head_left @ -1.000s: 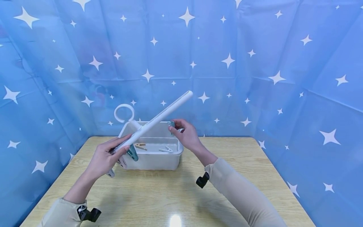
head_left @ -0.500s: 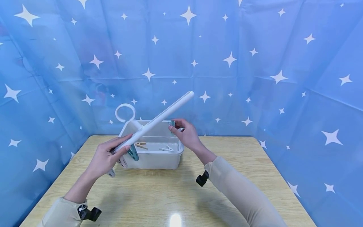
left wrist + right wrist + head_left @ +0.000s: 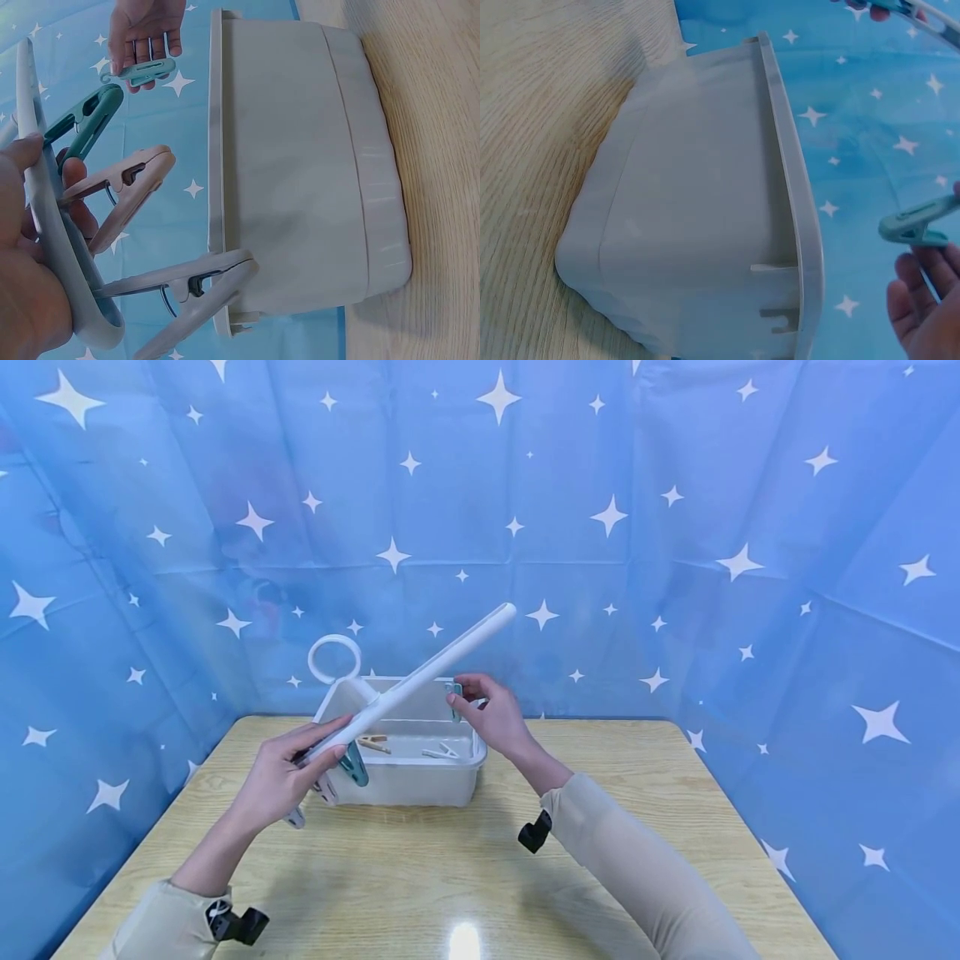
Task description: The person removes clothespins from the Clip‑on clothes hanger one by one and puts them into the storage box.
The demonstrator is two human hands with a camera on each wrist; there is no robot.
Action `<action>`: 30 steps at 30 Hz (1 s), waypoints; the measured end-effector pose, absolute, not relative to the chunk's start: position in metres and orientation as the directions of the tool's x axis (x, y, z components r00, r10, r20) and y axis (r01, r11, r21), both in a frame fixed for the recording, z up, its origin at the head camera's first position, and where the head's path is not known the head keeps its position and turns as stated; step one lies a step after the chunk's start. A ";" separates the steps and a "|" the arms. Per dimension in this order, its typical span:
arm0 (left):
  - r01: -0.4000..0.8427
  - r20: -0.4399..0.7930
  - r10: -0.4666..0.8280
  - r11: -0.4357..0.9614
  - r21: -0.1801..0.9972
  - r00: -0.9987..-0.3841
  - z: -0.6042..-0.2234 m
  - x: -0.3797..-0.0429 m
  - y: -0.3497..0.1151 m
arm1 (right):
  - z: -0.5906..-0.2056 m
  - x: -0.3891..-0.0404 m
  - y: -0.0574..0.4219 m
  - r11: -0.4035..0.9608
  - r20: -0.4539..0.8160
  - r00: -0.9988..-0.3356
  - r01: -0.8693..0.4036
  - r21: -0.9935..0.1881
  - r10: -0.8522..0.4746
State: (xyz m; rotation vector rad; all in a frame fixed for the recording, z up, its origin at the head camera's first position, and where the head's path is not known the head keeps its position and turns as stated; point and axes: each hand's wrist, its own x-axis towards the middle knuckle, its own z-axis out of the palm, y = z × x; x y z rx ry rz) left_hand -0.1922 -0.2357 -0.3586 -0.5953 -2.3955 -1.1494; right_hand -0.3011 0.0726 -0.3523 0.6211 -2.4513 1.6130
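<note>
My left hand (image 3: 273,772) grips the lower end of a white clip hanger (image 3: 420,675), its bar slanting up to the right and its ring hook (image 3: 334,659) at the upper left. In the left wrist view, a dark green clothespin (image 3: 97,124), a pink clothespin (image 3: 124,191) and a grey clothespin (image 3: 191,289) are attached along the bar. Over the right end of a white plastic tub (image 3: 420,787), my right hand (image 3: 498,718) pinches a light teal clothespin (image 3: 915,225). That clothespin is apart from the bar.
Inside the tub lie a tan clothespin (image 3: 373,743) and a white clothespin (image 3: 441,752). The tub stands near the back of the wooden table (image 3: 420,868). A blue star-patterned curtain (image 3: 570,568) surrounds the table on three sides.
The hanger has shifted very slightly to the right in the head view. Both hands keep their holds and stay almost still.
</note>
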 end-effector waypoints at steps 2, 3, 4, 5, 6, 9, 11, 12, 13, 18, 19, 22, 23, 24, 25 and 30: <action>0.538 0.533 0.196 0.568 0.623 -0.823 -0.359 -0.192 -0.236 | -0.353 -0.301 0.072 0.341 0.336 -0.905 -0.412 -0.845 -0.260; 0.536 0.531 0.195 0.569 0.623 -0.825 -0.359 -0.192 -0.236 | -0.353 -0.302 0.072 0.343 0.335 -0.906 -0.410 -0.845 -0.259; 0.533 0.528 0.194 0.570 0.625 -0.827 -0.359 -0.192 -0.236 | -0.353 -0.302 0.072 0.344 0.333 -0.907 -0.408 -0.845 -0.258; 0.531 0.526 0.193 0.571 0.626 -0.828 -0.359 -0.192 -0.237 | -0.353 -0.302 0.072 0.346 0.331 -0.908 -0.406 -0.846 -0.256; 0.529 0.524 0.193 0.572 0.626 -0.829 -0.359 -0.192 -0.237 | -0.354 -0.302 0.071 0.349 0.330 -0.909 -0.404 -0.846 -0.255; 0.526 0.520 0.193 0.575 0.627 -0.832 -0.360 -0.192 -0.237 | -0.354 -0.302 0.071 0.350 0.324 -0.911 -0.399 -0.848 -0.254; 0.526 0.520 0.193 0.573 0.628 -0.832 -0.361 -0.192 -0.237 | -0.354 -0.302 0.072 0.347 0.323 -0.911 -0.398 -0.849 -0.256; 0.527 0.521 0.194 0.572 0.629 -0.832 -0.361 -0.193 -0.237 | -0.354 -0.302 0.072 0.345 0.322 -0.911 -0.399 -0.850 -0.259; 0.527 0.520 0.194 0.570 0.630 -0.832 -0.361 -0.193 -0.238 | -0.354 -0.303 0.072 0.342 0.322 -0.910 -0.399 -0.851 -0.260; 0.535 0.526 0.199 0.566 0.627 -0.827 -0.359 -0.192 -0.238 | -0.354 -0.304 0.071 0.342 0.332 -0.906 -0.409 -0.846 -0.262; 0.536 0.527 0.200 0.566 0.626 -0.826 -0.359 -0.192 -0.238 | -0.354 -0.303 0.071 0.344 0.335 -0.905 -0.412 -0.844 -0.262; 0.542 0.530 0.205 0.563 0.624 -0.823 -0.358 -0.191 -0.238 | -0.353 -0.303 0.071 0.349 0.343 -0.902 -0.420 -0.838 -0.263; 0.542 0.529 0.205 0.562 0.625 -0.823 -0.358 -0.190 -0.238 | -0.353 -0.302 0.071 0.351 0.345 -0.901 -0.422 -0.836 -0.263; 0.541 0.529 0.204 0.563 0.625 -0.824 -0.357 -0.190 -0.238 | -0.353 -0.302 0.071 0.353 0.346 -0.901 -0.424 -0.834 -0.263; 0.541 0.529 0.204 0.563 0.624 -0.824 -0.357 -0.190 -0.238 | -0.353 -0.301 0.071 0.354 0.346 -0.900 -0.424 -0.834 -0.263; 0.530 0.523 0.197 0.575 0.624 -0.829 -0.358 -0.191 -0.239 | -0.351 -0.299 0.071 0.347 0.351 -0.898 -0.428 -0.834 -0.265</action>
